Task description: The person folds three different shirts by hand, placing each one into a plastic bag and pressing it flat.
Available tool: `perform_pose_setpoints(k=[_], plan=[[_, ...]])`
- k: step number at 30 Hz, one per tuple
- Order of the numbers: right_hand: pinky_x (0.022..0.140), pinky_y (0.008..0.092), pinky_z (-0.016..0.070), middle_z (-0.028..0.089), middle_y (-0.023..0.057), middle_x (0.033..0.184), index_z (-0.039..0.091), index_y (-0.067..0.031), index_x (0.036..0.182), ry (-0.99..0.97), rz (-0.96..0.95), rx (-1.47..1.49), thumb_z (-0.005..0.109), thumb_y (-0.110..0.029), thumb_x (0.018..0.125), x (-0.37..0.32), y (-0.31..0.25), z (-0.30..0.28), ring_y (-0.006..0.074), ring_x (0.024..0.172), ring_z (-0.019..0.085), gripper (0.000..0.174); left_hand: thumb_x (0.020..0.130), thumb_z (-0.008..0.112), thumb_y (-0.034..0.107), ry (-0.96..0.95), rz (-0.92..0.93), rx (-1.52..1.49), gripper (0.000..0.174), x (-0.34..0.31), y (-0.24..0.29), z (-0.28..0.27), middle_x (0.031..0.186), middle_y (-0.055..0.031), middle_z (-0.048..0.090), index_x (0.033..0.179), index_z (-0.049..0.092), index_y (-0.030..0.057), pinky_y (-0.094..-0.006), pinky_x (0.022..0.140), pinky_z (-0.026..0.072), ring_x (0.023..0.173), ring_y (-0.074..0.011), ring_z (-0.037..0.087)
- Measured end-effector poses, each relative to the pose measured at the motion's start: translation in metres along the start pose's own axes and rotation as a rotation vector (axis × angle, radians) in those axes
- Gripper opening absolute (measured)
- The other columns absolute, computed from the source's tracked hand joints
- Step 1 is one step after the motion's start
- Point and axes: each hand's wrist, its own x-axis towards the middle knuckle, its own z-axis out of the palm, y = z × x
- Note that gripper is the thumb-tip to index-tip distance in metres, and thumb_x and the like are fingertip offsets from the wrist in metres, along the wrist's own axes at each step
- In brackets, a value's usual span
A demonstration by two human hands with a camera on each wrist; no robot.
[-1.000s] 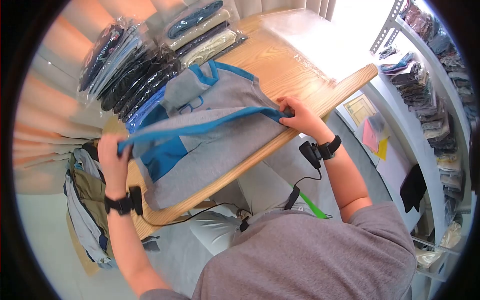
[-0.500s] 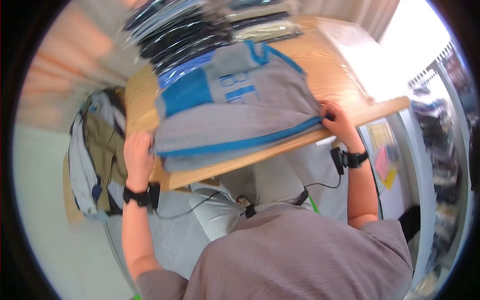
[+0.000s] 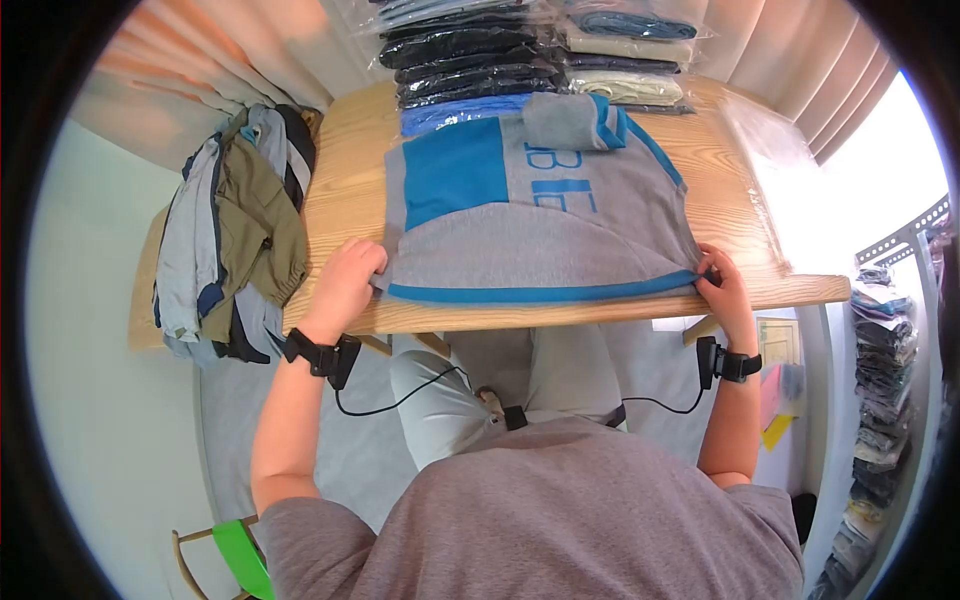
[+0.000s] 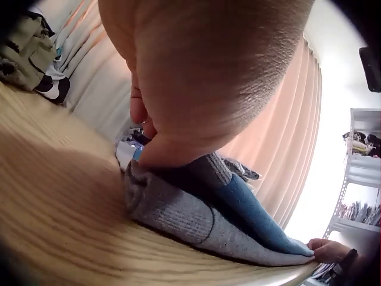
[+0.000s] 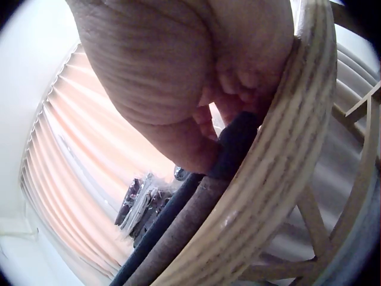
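A folded grey sweatshirt (image 3: pixel 490 245) with blue panels and blue lettering lies on the wooden table, its blue-striped fold running along the front edge. At its left front corner, my left hand (image 3: pixel 347 283) pinches the cloth between thumb and fingers. My right hand (image 3: pixel 728 288) grips the opposite end of the blue stripe. From the left wrist, a rolled grey ribbed layer of the sweatshirt (image 4: pixel 172 208) shows under the left hand (image 4: pixel 202 77). In the right wrist view, the right hand's thumb and fingers close around dark cloth (image 5: pixel 235 143) at the table's rim.
Bagged folded clothes (image 3: pixel 470 65) stand in stacks at the back of the table (image 3: pixel 345 190). Loose jackets (image 3: pixel 250 220) hang over a chair at the left. Clear plastic bags (image 3: pixel 790 190) lie at the right end. A packed shelf (image 3: pixel 875 400) stands to the right.
The blue-striped edge, lifted and slack between both hands, has come down flat along the front of the sweatshirt. Both hands keep its ends. The head view has swung round to face the table squarely.
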Motion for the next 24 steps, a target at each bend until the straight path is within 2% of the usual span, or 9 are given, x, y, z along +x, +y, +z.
perform_pose_setpoints(k=[2,3,5,6,7,9,10,12,24], plan=[[0.075,0.0259,0.0418,0.055,0.0079,0.121,0.051,-0.0023,0.087,-0.025,0.023,-0.008,0.051,0.006,0.067,-0.001,0.001,-0.002,0.0146,0.085,0.051,0.021,0.06,0.049,-0.006,-0.015,-0.018,-0.017,0.028,-0.001,0.012,-0.011,0.084,-0.0114,0.05,0.086,0.051,0.0046,-0.0413,0.075,0.0399,0.089,-0.0332,0.048],[0.075,0.0259,0.0418,0.055,0.0079,0.121,0.051,-0.0023,0.087,-0.016,0.023,-0.017,0.051,0.006,0.067,-0.002,-0.005,-0.002,0.0146,0.085,0.051,0.021,0.06,0.049,-0.006,-0.034,-0.039,-0.033,0.034,0.002,0.02,-0.016,0.09,-0.0133,0.052,0.092,0.054,0.0041,-0.0414,0.081,0.0402,0.095,-0.0344,0.047],[0.094,0.0348,0.0392,0.053,0.0121,0.124,0.054,-0.0027,0.098,0.109,-0.291,-0.2,0.049,0.005,0.066,-0.007,-0.033,0.011,0.0255,0.111,0.05,0.033,0.061,0.05,-0.001,-0.021,-0.005,-0.117,0.041,0.012,0.04,-0.025,0.101,-0.0137,0.052,0.1,0.055,0.0052,-0.0416,0.088,0.0377,0.103,-0.0346,0.046],[0.104,0.0386,0.0315,0.052,0.0145,0.127,0.056,-0.0038,0.105,0.057,-0.295,-0.076,0.049,0.005,0.068,-0.008,-0.049,0.02,0.0311,0.124,0.043,0.039,0.062,0.051,0.003,-0.021,0.018,-0.197,0.048,0.014,0.046,-0.025,0.112,-0.014,0.052,0.109,0.056,0.0063,-0.0418,0.096,0.0352,0.111,-0.0348,0.044],[0.103,0.0379,0.0326,0.052,0.0123,0.127,0.056,-0.0051,0.107,0.049,-0.347,-0.104,0.052,0.004,0.071,-0.007,-0.056,0.035,0.0299,0.122,0.044,0.037,0.074,0.053,0.012,-0.076,0.047,-0.163,0.051,0.017,0.047,-0.02,0.132,-0.0152,0.044,0.126,0.05,0.0099,-0.0428,0.105,0.0284,0.124,-0.0347,0.038],[0.106,0.0459,0.0264,0.052,0.0083,0.129,0.054,-0.0117,0.119,0.031,-0.41,-0.603,0.058,-0.019,0.084,-0.006,-0.071,0.064,0.0251,0.124,0.043,0.036,0.08,0.054,0.02,-0.078,0.024,-0.027,0.051,0.02,0.051,-0.001,0.136,-0.0151,0.041,0.13,0.047,0.0126,-0.0433,0.106,0.0277,0.127,-0.0344,0.035],[0.106,0.0514,0.023,0.051,0.0069,0.13,0.052,-0.0175,0.125,0.075,-0.394,-0.814,0.054,-0.032,0.088,-0.007,-0.065,0.078,0.0263,0.125,0.042,0.04,0.085,0.055,0.027,-0.071,-0.005,0.118,0.051,0.023,0.051,0.01,0.139,-0.0149,0.038,0.134,0.044,0.0154,-0.0439,0.106,0.0269,0.13,-0.034,0.032],[0.105,0.0546,0.0222,0.048,0.006,0.133,0.05,-0.0232,0.129,0.148,-0.194,-0.993,0.052,-0.039,0.088,-0.014,-0.05,0.093,0.0287,0.127,0.039,0.043,0.087,0.054,0.029,-0.128,-0.033,0.094,0.052,0.019,0.042,0.025,0.141,-0.0162,0.036,0.136,0.041,0.0145,-0.0443,0.106,0.0269,0.13,-0.0366,0.031],[0.105,0.0551,0.0221,0.041,0.0102,0.139,0.045,-0.0243,0.134,-0.007,-0.208,-0.911,0.05,-0.045,0.088,-0.023,-0.046,0.073,0.0313,0.13,0.035,0.05,0.087,0.055,0.031,-0.271,-0.178,-0.019,0.057,-0.012,0.056,0.021,0.144,-0.0185,0.03,0.138,0.037,0.0118,-0.0471,0.106,0.0255,0.131,-0.0431,0.025]])
